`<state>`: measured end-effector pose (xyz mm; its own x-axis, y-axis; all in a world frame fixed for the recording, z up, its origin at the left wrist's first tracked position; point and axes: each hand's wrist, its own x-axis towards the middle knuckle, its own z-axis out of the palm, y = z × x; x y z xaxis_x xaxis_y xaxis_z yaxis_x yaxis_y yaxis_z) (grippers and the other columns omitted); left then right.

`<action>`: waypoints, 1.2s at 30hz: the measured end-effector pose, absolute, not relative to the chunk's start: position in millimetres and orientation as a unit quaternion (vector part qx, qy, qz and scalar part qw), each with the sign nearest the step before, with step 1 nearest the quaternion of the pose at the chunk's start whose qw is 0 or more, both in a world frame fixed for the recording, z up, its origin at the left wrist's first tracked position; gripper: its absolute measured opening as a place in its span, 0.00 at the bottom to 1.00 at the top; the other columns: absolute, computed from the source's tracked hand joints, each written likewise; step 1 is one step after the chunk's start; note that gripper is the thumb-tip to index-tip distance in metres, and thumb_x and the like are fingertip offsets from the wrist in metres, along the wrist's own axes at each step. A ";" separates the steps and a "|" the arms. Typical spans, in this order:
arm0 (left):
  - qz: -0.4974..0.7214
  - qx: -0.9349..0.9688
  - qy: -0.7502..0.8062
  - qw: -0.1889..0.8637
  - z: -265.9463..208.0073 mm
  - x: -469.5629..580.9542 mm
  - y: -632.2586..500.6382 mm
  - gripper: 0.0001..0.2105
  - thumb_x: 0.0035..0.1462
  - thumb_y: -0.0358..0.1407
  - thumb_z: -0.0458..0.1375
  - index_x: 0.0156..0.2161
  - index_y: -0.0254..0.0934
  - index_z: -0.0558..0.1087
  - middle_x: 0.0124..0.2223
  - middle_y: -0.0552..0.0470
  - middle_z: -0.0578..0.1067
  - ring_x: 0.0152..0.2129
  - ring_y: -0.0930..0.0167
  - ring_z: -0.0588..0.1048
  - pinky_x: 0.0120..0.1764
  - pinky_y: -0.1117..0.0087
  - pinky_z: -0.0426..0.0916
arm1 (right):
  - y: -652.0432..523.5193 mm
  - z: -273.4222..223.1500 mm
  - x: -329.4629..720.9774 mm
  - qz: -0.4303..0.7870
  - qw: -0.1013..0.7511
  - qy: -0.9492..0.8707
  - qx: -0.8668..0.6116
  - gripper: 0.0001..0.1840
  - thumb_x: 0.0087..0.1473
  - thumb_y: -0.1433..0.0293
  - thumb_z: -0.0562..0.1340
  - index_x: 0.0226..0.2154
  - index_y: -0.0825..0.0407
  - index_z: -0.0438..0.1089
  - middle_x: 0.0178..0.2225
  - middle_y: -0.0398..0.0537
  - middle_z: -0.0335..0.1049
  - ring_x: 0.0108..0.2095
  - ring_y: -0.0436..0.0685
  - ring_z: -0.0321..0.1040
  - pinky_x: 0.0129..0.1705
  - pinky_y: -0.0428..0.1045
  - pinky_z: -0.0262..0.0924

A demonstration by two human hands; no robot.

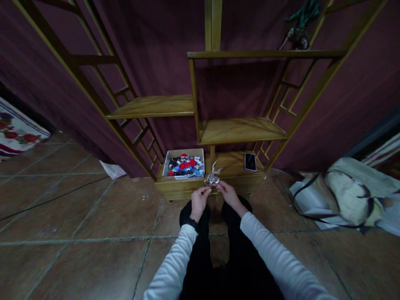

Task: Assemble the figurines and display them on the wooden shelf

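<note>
Between my two hands is a small, shiny, clear ornament (212, 179) with thin pale branching pieces sticking up from it. My left hand (200, 202) pinches its left side, a dark watch on the wrist. From the right, the fingers of my right hand (229, 193) close on its other edge. Its exact kind is too small to make out. Just beyond my left hand, an open white box (167, 166) full of small red, blue, black and white figures stands on the shelf unit's low base. A phone (250, 161) lies on that base farther right.
The wooden shelf unit (243, 130) rises in front of me, with a plant-like ornament (298, 37) on its upper right shelf. Bags (346, 191) lie on the tiled floor at right. A black cable (56, 198) and a paper (113, 170) are at left.
</note>
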<state>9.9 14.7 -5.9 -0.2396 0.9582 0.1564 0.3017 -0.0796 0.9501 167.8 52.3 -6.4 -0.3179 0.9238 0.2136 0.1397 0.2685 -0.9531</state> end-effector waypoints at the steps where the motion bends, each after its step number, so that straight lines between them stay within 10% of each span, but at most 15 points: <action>1: 0.510 0.528 0.600 0.319 -6.9 9.7 15.1 0.11 0.47 0.39 0.60 0.34 0.34 0.76 0.30 0.48 0.77 0.26 0.69 0.75 0.32 0.69 0.68 | 52.4 -6.4 167.9 0.458 0.429 -0.671 -0.395 0.18 0.55 0.59 0.52 0.44 0.48 0.68 0.40 0.46 0.72 0.39 0.55 0.69 0.40 0.50 0.65; 28: 0.469 0.515 0.642 0.318 -4.3 7.0 18.2 0.11 0.46 0.43 0.59 0.28 0.36 0.74 0.23 0.52 0.75 0.21 0.72 0.73 0.26 0.73 0.65 | 51.8 -4.6 168.9 0.432 0.428 -0.679 -0.411 0.16 0.55 0.61 0.52 0.44 0.47 0.67 0.40 0.46 0.73 0.38 0.55 0.70 0.42 0.51 0.65; 36: 0.520 0.489 0.585 0.384 -0.3 6.7 22.6 0.16 0.42 0.35 0.62 0.39 0.34 0.69 0.29 0.52 0.76 0.26 0.73 0.74 0.33 0.72 0.67 | 51.7 -5.3 168.2 0.433 0.427 -0.683 -0.406 0.17 0.55 0.60 0.52 0.45 0.47 0.67 0.40 0.46 0.73 0.39 0.56 0.70 0.43 0.52 0.65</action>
<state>6.7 22.6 -0.3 -0.2259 0.9723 0.0597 0.1725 -0.0204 0.9848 168.2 51.7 -5.3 -0.3068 0.9233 0.2312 0.1842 0.2959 -0.9373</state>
